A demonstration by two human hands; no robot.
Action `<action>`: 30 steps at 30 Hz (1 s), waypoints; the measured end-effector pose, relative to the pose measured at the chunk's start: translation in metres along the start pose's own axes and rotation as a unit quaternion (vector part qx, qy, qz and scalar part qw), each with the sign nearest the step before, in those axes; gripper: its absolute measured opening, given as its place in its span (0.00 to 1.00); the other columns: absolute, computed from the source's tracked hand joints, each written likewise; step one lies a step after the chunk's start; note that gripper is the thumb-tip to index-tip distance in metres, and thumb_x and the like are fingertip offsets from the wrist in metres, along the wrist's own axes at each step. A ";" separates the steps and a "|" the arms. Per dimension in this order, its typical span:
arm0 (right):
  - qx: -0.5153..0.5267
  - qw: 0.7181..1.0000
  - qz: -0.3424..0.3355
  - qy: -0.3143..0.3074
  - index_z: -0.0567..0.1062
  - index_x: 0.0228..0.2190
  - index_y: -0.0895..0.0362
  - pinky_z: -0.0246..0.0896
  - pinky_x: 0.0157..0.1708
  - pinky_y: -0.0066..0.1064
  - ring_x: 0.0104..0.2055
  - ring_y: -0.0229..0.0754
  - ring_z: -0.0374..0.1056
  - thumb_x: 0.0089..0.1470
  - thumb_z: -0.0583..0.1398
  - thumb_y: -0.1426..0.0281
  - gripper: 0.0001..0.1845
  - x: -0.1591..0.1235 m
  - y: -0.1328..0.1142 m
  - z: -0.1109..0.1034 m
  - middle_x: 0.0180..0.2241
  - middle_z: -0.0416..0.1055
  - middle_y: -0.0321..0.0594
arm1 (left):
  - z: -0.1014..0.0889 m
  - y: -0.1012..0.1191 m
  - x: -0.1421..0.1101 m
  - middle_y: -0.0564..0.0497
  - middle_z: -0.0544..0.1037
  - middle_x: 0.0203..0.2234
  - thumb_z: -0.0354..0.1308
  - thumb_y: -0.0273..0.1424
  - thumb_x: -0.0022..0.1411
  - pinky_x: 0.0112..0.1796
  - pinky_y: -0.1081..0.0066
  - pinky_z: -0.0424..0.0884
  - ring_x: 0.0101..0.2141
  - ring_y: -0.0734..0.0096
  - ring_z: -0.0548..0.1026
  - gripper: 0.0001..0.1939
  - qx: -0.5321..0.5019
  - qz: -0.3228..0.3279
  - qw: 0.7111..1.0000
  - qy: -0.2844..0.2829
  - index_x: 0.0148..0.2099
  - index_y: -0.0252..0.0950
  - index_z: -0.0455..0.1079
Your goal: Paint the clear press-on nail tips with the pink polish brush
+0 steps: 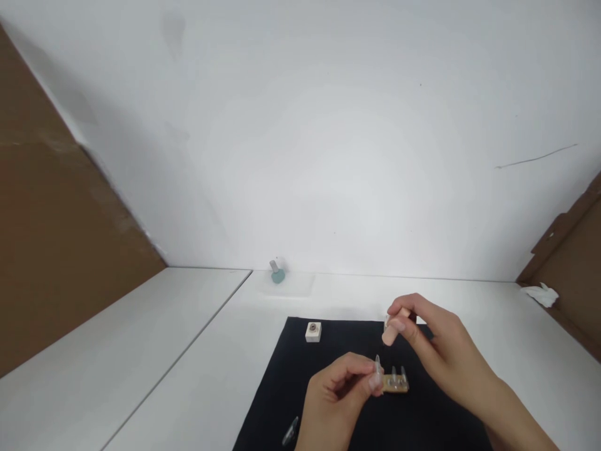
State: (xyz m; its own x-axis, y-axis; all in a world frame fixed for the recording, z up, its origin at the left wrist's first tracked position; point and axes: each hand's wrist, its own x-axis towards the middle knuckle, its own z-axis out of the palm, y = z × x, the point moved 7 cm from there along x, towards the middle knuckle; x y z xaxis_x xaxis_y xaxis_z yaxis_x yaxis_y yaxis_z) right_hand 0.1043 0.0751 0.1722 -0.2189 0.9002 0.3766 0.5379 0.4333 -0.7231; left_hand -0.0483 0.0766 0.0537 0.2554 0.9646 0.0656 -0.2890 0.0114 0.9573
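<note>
My left hand (pixel 340 391) is closed, thumb and finger pinching a small clear pointed piece (pixel 377 364) that looks like a false nail tip. Its narrow end points up. My right hand (pixel 427 329) grips a short peach-coloured stick (pixel 391 333), tilted with its lower end just above and to the right of the clear piece, apart from it. Behind my left fingertips, a small wooden holder (pixel 398 387) carries more clear pointed pieces (pixel 402 374) standing upright; my fingers hide its left end. Another clear pointed piece (pixel 290 431) lies left of my left wrist.
A black mat (pixel 267 401) covers part of the white table (pixel 197 351). On its far edge sits a white block (pixel 313 332) with a round metal top. Further back stands a blue-green object (pixel 277 274) with a grey stem. Crumpled white tissue (pixel 541 294) lies far right.
</note>
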 end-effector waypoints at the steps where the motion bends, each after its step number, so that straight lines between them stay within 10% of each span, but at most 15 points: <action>1: 0.010 1.000 0.002 -0.011 0.71 0.38 0.50 0.62 0.37 0.28 0.35 0.38 0.72 0.72 0.53 0.65 0.09 -0.001 -0.001 0.000 0.32 0.78 0.30 | 0.000 0.000 0.000 0.51 0.83 0.27 0.73 0.33 0.57 0.35 0.72 0.77 0.29 0.68 0.79 0.05 -0.008 -0.008 1.000 0.013 0.32 0.37 0.82; 7: 0.039 0.996 -0.010 -0.076 0.71 0.40 0.50 0.63 0.37 0.28 0.34 0.38 0.71 0.72 0.53 0.65 0.08 -0.004 -0.008 0.010 0.31 0.77 0.31 | 0.002 0.007 -0.003 0.51 0.83 0.22 0.76 0.38 0.52 0.33 0.71 0.78 0.26 0.67 0.79 0.11 -0.025 -0.039 0.997 0.060 0.29 0.36 0.83; 15: 0.004 1.000 0.018 0.015 0.71 0.38 0.51 0.63 0.33 0.28 0.34 0.39 0.72 0.72 0.53 0.65 0.10 0.001 0.000 -0.006 0.33 0.79 0.34 | 0.005 0.007 -0.005 0.49 0.86 0.24 0.78 0.41 0.49 0.32 0.71 0.80 0.25 0.67 0.81 0.14 -0.044 -0.066 0.994 0.074 0.30 0.36 0.84; 22: 0.041 0.997 -0.019 -0.069 0.71 0.40 0.50 0.63 0.37 0.27 0.33 0.37 0.71 0.72 0.54 0.66 0.07 -0.004 -0.008 0.009 0.31 0.78 0.30 | 0.004 0.005 -0.003 0.49 0.85 0.22 0.78 0.42 0.49 0.30 0.71 0.80 0.25 0.65 0.81 0.15 -0.035 -0.062 0.996 0.060 0.29 0.36 0.83; 30: -0.004 1.000 0.014 0.007 0.72 0.37 0.51 0.62 0.35 0.28 0.34 0.38 0.71 0.71 0.55 0.66 0.08 0.001 0.003 -0.006 0.32 0.79 0.32 | 0.005 0.007 -0.005 0.46 0.87 0.26 0.78 0.41 0.48 0.30 0.71 0.80 0.25 0.66 0.80 0.15 -0.026 -0.064 0.995 0.078 0.29 0.35 0.83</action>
State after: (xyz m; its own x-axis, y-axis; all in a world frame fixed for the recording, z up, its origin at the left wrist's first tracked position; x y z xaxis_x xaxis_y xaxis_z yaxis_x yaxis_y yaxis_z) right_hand 0.1103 0.0771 0.1739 -0.1932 0.9110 0.3643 0.5494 0.4080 -0.7291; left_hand -0.0470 0.0705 0.0615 0.1484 0.9834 -0.1041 -0.3114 0.1464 0.9389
